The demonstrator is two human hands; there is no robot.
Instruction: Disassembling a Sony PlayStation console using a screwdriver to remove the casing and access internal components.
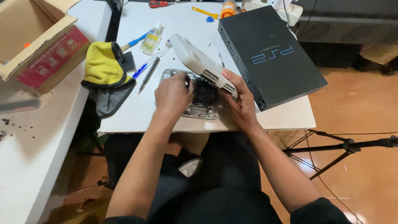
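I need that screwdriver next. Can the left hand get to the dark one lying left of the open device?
Probably yes. The left hand rests on the open device, and the dark screwdriver lies just to its left on bare table. Nothing sits between them, though the hand would have to leave the device.

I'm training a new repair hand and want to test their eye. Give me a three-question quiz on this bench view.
1. True or false: the right hand holds the white cover tilted up off the open chassis.
2. What is the left hand doing? A) gripping the yellow cloth B) reaching into the open chassis C) resting on the black game console
3. Fill in: the small clear bottle stands ___ the yellow cloth and the white cover.

Key: 1 true; 2 B; 3 between.
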